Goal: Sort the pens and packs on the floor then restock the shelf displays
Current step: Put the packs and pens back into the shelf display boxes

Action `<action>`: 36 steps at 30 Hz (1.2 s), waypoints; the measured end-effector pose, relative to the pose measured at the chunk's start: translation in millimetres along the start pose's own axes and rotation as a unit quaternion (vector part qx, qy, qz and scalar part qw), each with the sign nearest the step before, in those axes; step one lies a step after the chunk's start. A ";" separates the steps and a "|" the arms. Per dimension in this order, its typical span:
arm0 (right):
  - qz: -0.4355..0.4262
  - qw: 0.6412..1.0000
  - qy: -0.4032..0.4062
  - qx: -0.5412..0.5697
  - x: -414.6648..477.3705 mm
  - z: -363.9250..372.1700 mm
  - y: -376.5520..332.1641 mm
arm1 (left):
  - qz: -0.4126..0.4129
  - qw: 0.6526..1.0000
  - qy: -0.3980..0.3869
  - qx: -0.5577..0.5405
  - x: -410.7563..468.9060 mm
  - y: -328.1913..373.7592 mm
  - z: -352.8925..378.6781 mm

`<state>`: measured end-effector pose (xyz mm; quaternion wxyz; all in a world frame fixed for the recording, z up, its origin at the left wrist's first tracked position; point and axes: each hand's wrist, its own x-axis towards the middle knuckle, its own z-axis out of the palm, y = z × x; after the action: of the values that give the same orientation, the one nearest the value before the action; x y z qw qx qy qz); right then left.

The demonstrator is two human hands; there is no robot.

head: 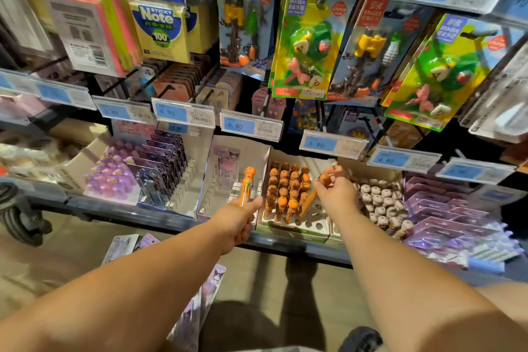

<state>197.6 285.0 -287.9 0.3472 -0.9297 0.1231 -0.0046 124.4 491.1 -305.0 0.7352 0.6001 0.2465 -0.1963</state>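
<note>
Right hand (pixel 338 194): fingers pinch orange pen (pixel 309 200), long axis slanting down-left from fingertips toward empty holes of display tray (pixel 311 221), just below. Left hand (pixel 238 218): fingers clamped on second pen (pixel 246 186), upright, farther from tray.

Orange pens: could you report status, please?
Left hand grips an orange pen. Right hand pinches a second pen above the display box. Front holes empty.

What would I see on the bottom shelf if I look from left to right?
purple-topped pens, dark purple packs, orange pen in the left hand, tray of orange pens, right hand, white-topped pens, lilac packs
</note>
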 end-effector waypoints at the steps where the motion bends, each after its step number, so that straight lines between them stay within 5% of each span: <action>1: -0.013 1.000 -0.007 -0.021 0.8 2.3 2.0 | -0.001 1.000 0.000 0.001 0.0 0.3 0.2; 7: -0.049 0.993 -0.059 -0.087 3.2 16.4 16.1 | -0.011 1.000 0.005 0.000 -0.7 3.7 1.3; 14: -0.067 0.995 -0.061 -0.044 0.0 19.0 13.1 | -0.022 0.999 0.007 -0.031 -1.1 2.4 5.4; 25: -0.116 0.969 -0.114 -0.188 -0.1 18.9 29.1 | -0.011 1.000 -0.010 -0.024 0.5 2.6 8.2; 30: -0.072 0.992 -0.075 -0.071 -1.6 14.9 2.9 | -0.010 0.999 -0.044 0.003 1.8 0.2 12.5; 33: -0.038 0.975 -0.178 0.130 -4.8 12.3 -24.0 | -0.007 0.998 -0.061 0.012 1.8 -1.5 17.9; 36: -0.042 0.948 -0.257 0.182 -9.6 16.9 -32.8 | -0.005 0.996 -0.080 0.030 -0.1 -1.4 25.2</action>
<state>197.2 322.0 -278.9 0.5296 -0.8249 -0.0127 0.1973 126.7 466.1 -302.1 0.7331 0.6031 0.1840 -0.2549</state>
